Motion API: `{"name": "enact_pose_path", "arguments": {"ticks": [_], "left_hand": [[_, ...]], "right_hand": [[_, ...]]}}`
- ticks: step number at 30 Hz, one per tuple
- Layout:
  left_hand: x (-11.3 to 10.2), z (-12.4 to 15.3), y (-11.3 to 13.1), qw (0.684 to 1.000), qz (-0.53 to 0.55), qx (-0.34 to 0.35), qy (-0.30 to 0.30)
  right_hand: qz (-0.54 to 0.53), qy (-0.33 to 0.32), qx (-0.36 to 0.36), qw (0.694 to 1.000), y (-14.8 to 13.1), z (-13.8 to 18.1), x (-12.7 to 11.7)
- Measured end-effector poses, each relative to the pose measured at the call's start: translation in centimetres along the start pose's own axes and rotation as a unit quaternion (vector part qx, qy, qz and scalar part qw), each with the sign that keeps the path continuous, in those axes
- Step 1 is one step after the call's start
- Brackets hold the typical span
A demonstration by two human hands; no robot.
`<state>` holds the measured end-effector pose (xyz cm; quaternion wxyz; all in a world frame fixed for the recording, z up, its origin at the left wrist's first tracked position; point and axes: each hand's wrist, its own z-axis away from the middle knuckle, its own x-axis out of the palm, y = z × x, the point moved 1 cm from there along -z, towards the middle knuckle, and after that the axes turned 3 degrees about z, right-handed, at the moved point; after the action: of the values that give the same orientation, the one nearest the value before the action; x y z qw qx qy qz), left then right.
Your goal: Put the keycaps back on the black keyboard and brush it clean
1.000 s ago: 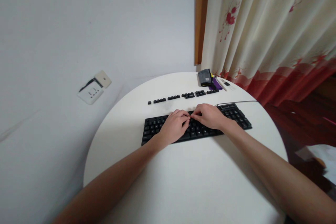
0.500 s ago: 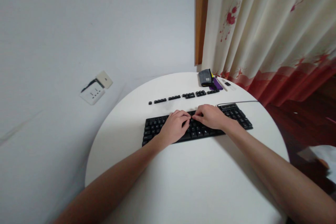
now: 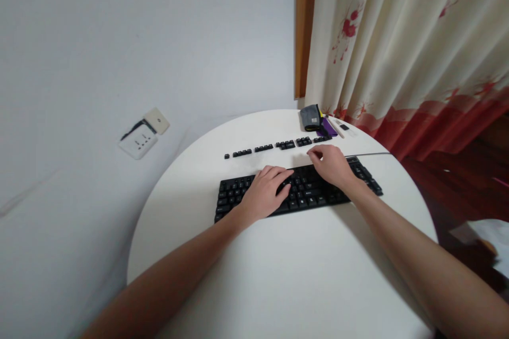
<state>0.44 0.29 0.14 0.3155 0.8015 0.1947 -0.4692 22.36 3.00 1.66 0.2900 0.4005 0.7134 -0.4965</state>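
A black keyboard (image 3: 308, 188) lies across the round white table (image 3: 278, 270). My left hand (image 3: 267, 186) rests over its middle keys with the fingers stretched and the thumb apart; it holds nothing visible. Above the keyboard's back edge, my right hand (image 3: 329, 163) is raised with thumb and forefinger pinched together. Whatever is between those fingertips, if anything, is too small to make out. Behind the keyboard runs a row of loose black keycaps (image 3: 287, 145) in several groups, with a single keycap (image 3: 226, 156) at the left end.
At the table's back right are a grey cloth pouch (image 3: 310, 118), a purple cloth (image 3: 329, 127), a pale pen-like stick (image 3: 336, 127) and a small dark item (image 3: 344, 127). A cable (image 3: 369, 155) trails right. Wall and curtain (image 3: 358, 37) border the table.
My right hand has lifted off the middle keys and moved right and back, still pinched. My left hand has stayed on the keyboard, its thumb and forefinger now parted.
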Motion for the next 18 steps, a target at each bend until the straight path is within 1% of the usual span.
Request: {"name": "enact_pose_path", "arguments": {"ticks": [3,5,13,18], "left_hand": [[-0.17,0.0,0.33,0.999,-0.013,0.017,-0.036],[-0.24,-0.06,0.47,0.998,-0.019,0.022,-0.048],[-0.49,-0.15,0.37,0.997,-0.059,0.023,-0.037],[-0.43,-0.18,-0.05,0.998,-0.049,0.019,-0.023]], "right_hand": [[0.006,0.003,0.016,1.0,0.28,-0.04,-0.11],[0.008,0.003,0.023,1.0,0.36,-0.06,-0.12],[0.022,-0.003,0.031,0.999,0.6,-0.3,-0.05],[0.024,-0.002,0.033,0.999,0.68,-0.44,0.01]]}}
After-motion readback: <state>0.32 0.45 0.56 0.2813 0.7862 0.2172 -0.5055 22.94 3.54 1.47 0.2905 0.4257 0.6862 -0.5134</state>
